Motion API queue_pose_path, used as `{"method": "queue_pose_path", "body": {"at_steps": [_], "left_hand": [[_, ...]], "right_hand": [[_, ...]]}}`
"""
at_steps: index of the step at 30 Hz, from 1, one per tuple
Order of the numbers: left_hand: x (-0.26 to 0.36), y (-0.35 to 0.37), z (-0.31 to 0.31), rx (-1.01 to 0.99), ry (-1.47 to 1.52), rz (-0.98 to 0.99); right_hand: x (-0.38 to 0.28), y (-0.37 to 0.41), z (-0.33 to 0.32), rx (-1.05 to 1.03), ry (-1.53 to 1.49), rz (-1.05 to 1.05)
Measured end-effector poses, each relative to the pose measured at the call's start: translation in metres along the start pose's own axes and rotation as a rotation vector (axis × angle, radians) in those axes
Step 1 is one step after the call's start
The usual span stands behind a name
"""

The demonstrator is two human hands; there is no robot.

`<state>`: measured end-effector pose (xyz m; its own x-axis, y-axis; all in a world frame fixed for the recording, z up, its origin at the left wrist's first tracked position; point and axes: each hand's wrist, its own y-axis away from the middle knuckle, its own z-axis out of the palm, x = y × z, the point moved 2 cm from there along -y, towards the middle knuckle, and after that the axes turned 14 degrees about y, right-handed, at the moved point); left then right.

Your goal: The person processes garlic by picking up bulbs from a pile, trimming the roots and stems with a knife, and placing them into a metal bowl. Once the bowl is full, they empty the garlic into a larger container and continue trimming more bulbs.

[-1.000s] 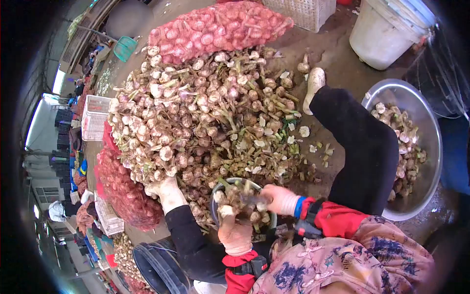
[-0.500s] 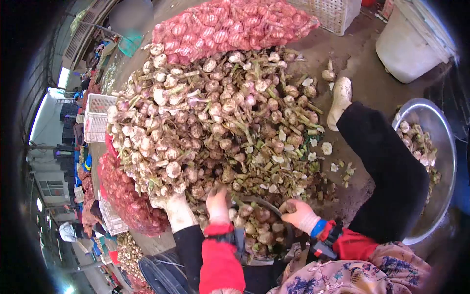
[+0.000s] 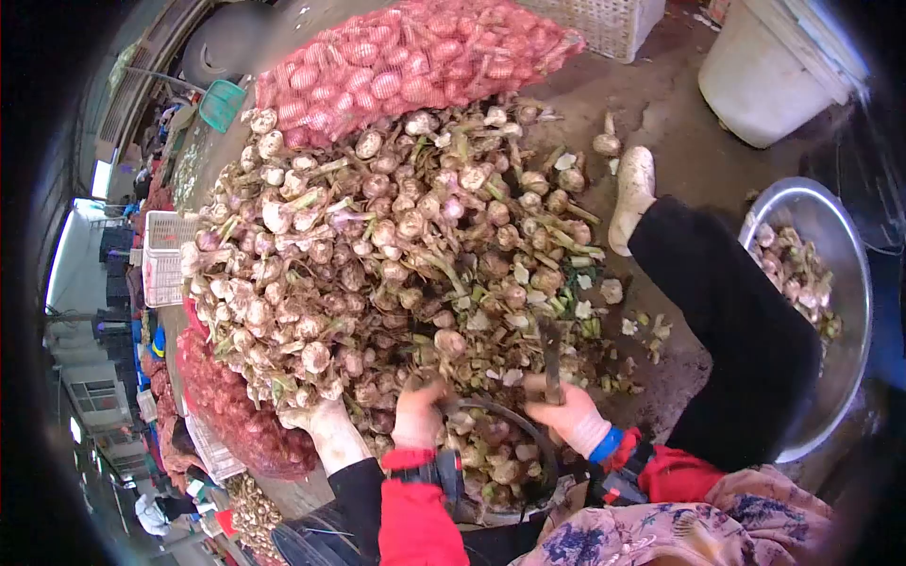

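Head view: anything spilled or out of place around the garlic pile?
Minor only: one garlic bulb lies apart from the garlic pile, by the white shoe, and cut stems and skins litter the ground beside it. Nothing looks damaged. Right hand grips a knife.

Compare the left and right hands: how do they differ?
The right hand grips a dark blade pointing up; the left hand holds no tool, its fingers down in the near edge of the garlic heap. A blue band shows at the right hand's wrist; a red sleeve meets the left hand. Both wear pale gloves and sit at the basin rim.
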<state>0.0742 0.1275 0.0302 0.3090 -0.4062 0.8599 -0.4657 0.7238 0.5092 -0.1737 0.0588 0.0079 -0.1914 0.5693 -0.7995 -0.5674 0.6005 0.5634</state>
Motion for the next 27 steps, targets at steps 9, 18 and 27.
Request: {"method": "queue_pose_path", "body": {"at_steps": [9,18,27], "left_hand": [[-0.011,0.154,0.091,-0.125,0.237,-0.05],[-0.021,0.199,0.085,-0.016,0.067,0.189],[-0.009,0.198,0.109,-0.056,0.866,-0.088]], "right_hand": [[-0.03,0.057,0.011,-0.468,0.164,-0.448],[-0.026,0.095,-0.002,-0.437,1.166,-0.596],[-0.009,0.081,0.001,-0.354,1.296,-0.667]]}}
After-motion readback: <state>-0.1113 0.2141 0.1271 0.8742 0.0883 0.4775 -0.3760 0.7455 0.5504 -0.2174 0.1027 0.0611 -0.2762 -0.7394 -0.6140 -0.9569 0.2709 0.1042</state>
